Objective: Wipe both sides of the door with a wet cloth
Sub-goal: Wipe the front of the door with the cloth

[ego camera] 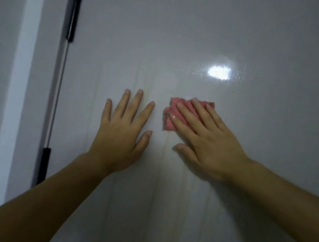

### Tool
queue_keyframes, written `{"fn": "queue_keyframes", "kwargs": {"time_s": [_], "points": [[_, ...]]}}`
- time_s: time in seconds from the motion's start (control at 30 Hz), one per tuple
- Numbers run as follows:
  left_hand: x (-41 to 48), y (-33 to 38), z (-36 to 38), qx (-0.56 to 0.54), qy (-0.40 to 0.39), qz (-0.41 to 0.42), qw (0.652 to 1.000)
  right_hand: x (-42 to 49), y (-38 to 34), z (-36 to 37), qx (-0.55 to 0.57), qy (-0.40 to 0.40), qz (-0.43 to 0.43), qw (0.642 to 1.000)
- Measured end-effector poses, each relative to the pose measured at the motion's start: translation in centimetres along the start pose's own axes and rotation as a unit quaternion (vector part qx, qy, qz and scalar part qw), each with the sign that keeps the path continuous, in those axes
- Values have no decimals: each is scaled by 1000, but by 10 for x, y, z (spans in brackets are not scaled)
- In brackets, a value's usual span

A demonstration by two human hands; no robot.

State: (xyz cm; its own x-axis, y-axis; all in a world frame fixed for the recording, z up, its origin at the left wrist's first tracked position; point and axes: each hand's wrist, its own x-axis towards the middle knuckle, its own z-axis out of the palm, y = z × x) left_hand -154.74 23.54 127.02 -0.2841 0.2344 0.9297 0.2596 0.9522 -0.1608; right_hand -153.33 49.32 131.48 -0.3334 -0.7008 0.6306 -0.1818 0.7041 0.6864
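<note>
A glossy white door (199, 38) fills most of the head view. A folded pink cloth (171, 120) lies flat against it at mid height. My right hand (203, 141) presses the cloth onto the door with straight, spread fingers, covering most of it. My left hand (123, 129) rests flat on the bare door just left of the cloth, fingers spread, holding nothing. Faint vertical wet streaks (144, 81) run through the area around both hands.
A long metal bar handle (59, 86) with black end mounts runs vertically along the door's left edge. Left of it stands a white door frame and grey wall (8, 90). A bright light reflection (219, 72) shows on the door above the cloth.
</note>
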Motion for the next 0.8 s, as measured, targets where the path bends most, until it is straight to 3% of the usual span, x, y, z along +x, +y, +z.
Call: {"fn": "queue_keyframes", "kwargs": {"time_s": [0.2,0.33,0.43,0.63,0.8], "points": [[-15,-44,3,-30,23,-22,999,87,21,-29,37,42,171,984],[-31,-78,6,4,25,-26,999,60,-52,-2,8,15,54,998],[-40,-98,10,-3,30,-11,999,70,-59,-4,-8,-7,-11,1000],[-52,-127,16,-34,50,-10,998,176,-39,-34,27,26,143,989],[-64,-140,20,-67,61,-9,996,127,-99,-6,-10,10,6,1000]]}}
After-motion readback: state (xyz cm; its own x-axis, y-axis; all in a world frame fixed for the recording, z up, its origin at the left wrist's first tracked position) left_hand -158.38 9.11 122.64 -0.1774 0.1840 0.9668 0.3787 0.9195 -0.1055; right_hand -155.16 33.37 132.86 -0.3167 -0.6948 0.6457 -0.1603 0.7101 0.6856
